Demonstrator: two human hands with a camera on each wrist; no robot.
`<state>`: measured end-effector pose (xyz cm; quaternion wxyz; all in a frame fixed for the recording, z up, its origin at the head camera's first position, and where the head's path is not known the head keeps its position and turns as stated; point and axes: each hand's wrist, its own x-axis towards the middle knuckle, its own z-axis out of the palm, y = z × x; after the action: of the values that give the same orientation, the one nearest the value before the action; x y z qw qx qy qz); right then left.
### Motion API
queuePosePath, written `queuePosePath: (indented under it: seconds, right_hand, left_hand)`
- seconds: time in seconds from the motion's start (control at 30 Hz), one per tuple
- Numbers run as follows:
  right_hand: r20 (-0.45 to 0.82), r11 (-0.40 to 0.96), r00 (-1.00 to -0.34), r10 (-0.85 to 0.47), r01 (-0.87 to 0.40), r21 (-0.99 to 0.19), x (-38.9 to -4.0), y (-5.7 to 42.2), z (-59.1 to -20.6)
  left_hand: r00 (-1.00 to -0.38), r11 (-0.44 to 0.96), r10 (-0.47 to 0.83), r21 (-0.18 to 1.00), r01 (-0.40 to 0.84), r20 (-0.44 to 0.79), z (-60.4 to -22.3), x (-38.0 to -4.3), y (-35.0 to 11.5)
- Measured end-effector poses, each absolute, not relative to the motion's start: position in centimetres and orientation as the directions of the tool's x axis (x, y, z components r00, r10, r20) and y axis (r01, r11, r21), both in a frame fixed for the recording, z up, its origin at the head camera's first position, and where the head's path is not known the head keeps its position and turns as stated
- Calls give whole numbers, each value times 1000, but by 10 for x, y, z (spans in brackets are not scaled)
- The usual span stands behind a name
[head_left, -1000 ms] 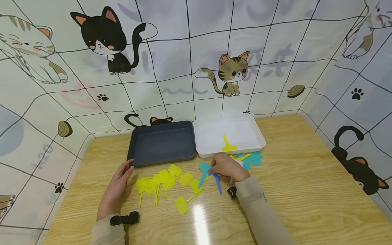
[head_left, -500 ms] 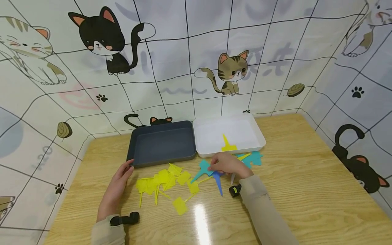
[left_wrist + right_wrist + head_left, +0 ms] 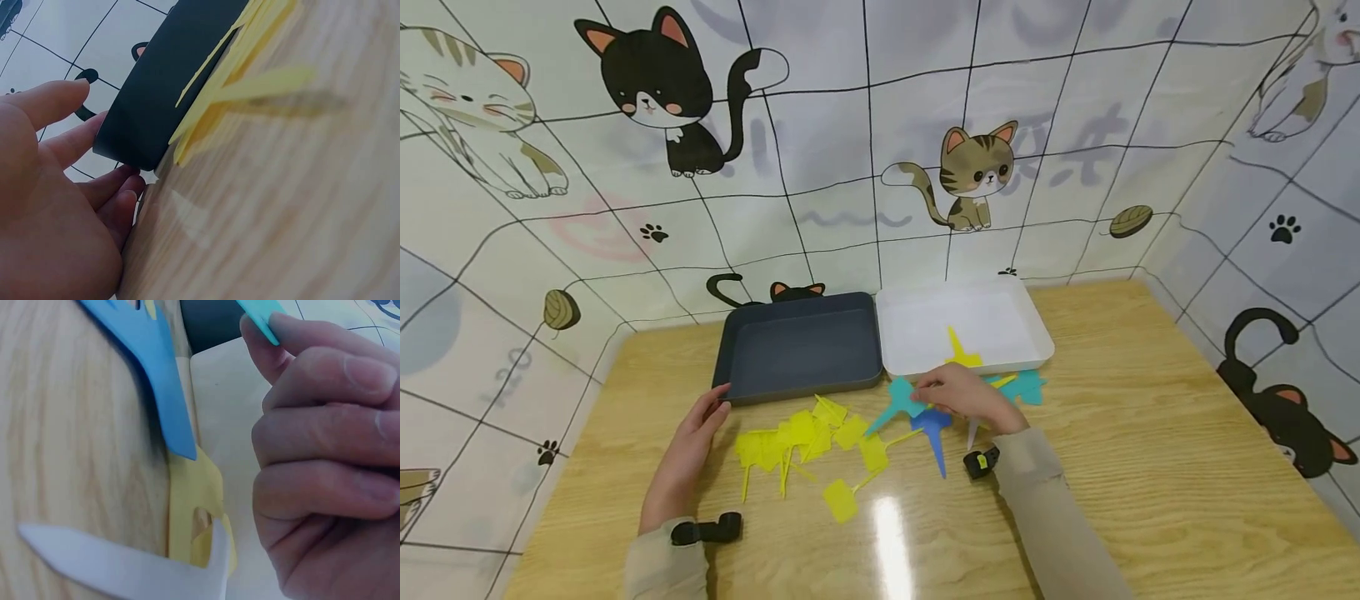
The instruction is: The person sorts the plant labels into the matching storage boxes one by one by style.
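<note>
While the left hand (image 3: 695, 433) rests its loosely parted fingers against the dark tray (image 3: 805, 392) at that tray's near left corner, gripping nothing, the right hand (image 3: 958, 390) pinches a teal tag (image 3: 902, 397) between thumb and forefinger, other fingers curled in. The tag sits in front of the seam where the dark tray meets the white tray (image 3: 917, 321); whether it touches the worktop (image 3: 1150, 400) cannot be told. Its long axis runs slantwise, head towards the trays, stem towards the worktop's near left corner, across from the blue tag (image 3: 936, 433). The left hand lies well apart, beyond the yellow tags (image 3: 767, 450).
</note>
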<state>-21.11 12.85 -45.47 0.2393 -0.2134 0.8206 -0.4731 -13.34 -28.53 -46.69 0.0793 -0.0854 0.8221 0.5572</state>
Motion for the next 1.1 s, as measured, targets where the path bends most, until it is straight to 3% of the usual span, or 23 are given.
queuePosePath:
  seconds: [0.13,0.57,1.1]
  right_hand:
    - [-148,470,-809,-568,-171,-866,-212,129,-450]
    - [-27,335,-874,-485,-157,-929,-216,141,-447]
    - [0,251,-975,-224,-58,-966,-220,158,-444]
  left_hand:
    - [-976,366,-52,905,-215,-211,-467,-135,-286]
    - [-977,344,-45,915,-213,-211,-466,-135,-286]
    - [-970,357,-65,903,-240,-232,-468,-134,-284]
